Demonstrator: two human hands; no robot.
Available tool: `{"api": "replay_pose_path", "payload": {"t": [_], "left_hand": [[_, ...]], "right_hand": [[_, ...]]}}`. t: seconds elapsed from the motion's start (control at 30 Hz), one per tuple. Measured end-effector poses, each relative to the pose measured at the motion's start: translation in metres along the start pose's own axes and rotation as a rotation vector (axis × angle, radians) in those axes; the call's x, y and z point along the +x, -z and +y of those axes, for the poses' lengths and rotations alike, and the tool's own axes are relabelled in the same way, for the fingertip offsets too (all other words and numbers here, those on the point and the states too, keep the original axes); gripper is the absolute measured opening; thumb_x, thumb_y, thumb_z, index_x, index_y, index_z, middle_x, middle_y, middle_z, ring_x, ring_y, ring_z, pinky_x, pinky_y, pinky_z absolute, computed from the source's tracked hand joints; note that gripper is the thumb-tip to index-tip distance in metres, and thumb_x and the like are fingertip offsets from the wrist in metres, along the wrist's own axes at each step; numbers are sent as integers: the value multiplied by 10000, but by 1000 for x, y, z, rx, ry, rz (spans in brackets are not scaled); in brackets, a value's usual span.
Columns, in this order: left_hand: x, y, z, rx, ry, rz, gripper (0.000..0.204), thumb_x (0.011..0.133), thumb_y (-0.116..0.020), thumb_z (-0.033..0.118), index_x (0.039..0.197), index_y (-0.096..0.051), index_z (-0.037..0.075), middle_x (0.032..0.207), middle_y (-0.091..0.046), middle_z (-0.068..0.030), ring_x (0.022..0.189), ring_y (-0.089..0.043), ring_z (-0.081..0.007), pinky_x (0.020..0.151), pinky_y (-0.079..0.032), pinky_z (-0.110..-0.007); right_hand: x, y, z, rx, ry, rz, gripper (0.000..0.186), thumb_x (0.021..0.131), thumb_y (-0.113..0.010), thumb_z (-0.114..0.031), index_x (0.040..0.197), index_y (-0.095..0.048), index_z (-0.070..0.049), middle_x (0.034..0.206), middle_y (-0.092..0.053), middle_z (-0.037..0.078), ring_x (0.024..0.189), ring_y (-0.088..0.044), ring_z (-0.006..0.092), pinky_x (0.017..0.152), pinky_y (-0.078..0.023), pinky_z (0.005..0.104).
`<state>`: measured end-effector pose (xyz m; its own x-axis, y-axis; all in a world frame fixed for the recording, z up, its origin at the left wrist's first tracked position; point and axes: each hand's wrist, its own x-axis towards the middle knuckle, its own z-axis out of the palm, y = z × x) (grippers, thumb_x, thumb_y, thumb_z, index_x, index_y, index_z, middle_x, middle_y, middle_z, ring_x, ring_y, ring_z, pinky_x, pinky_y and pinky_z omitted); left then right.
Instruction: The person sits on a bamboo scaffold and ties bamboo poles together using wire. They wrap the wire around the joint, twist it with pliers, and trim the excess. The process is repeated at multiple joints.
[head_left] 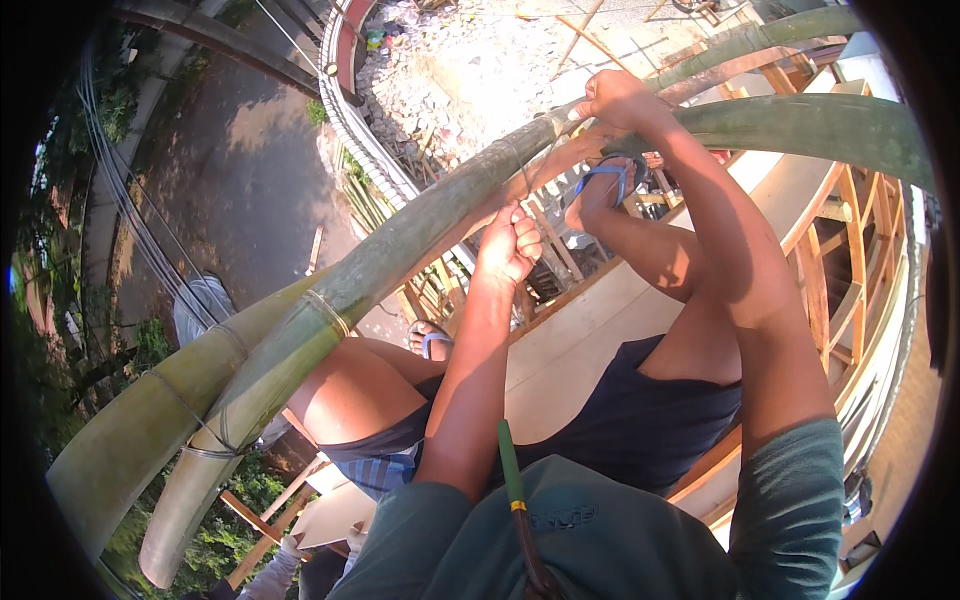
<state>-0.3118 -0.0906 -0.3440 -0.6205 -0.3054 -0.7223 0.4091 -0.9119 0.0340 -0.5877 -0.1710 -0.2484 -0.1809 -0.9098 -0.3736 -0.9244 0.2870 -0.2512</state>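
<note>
A thick bamboo pole (420, 235) slants across in front of me, beside a second pole (140, 435) and a reddish-brown length (450, 240). Thin wire is wound round the pole (325, 310) and at the crossing near its lower left end. My left hand (510, 243) is closed in a fist just below the pole, near a thin wire. Over the pole's upper part, my right hand (618, 100) is closed with its fingertips pinched together. What either hand holds is too small to make out. A green-handled tool (512, 465) lies against my shirt.
I sit on pale boards (560, 350) high above a road (250, 180) and a rubble-strewn lot (460, 70). Wooden framing (850, 270) stands at right, beneath a broad green bamboo (800, 130). Cables (120, 170) run at left. Another person's gloved hand (292, 546) shows at lower left.
</note>
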Motion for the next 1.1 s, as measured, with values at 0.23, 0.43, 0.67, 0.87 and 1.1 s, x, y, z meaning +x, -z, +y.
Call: {"api": "replay_pose_path", "payload": {"t": [0.23, 0.43, 0.67, 0.87, 1.1], "left_hand": [[-3, 3, -2, 218, -58, 30, 323, 1057, -421, 318, 768, -399, 175, 592, -240, 63, 481, -218, -80, 420, -190, -235], [9, 12, -15, 494, -201, -16, 273, 1070, -413, 337, 926, -503, 123, 618, -349, 38, 492, -303, -94, 439, -269, -255], [10, 2, -39, 233, -234, -120, 235, 1063, -438, 321, 964, -513, 122, 679, -427, 29, 593, -439, -102, 562, -424, -288], [16, -18, -52, 252, -377, -89, 184, 1061, -447, 288, 1058, -543, 132, 751, -526, -3, 723, -559, -141, 746, -507, -329], [38, -41, -52, -55, -514, -276, 209, 1061, -450, 324, 1003, -537, 143, 741, -526, 7, 686, -549, -130, 701, -499, -305]], "right_hand": [[-66, -18, 3, -52, -219, -81, 379, 891, -662, -458, 949, -710, -87, 912, -698, 139, 872, -671, 314, 770, -520, 422], [-68, -57, -21, -467, 441, -3, 252, 872, -619, -240, 1047, -714, -85, 1011, -712, 136, 953, -694, 277, 787, -540, 422], [-82, -76, -84, -256, 221, -322, 60, 723, -694, -98, 766, -723, -66, 797, -711, 88, 834, -711, 253, 673, -548, 423], [-103, -58, -92, -147, 243, -174, 145, 810, -611, -144, 849, -733, -76, 776, -710, 122, 758, -710, 299, 717, -553, 393], [-150, -87, -113, -347, 432, 131, 550, 799, -610, -140, 1241, -540, 180, 807, -706, 223, 750, -716, 334, 571, -551, 439]]}}
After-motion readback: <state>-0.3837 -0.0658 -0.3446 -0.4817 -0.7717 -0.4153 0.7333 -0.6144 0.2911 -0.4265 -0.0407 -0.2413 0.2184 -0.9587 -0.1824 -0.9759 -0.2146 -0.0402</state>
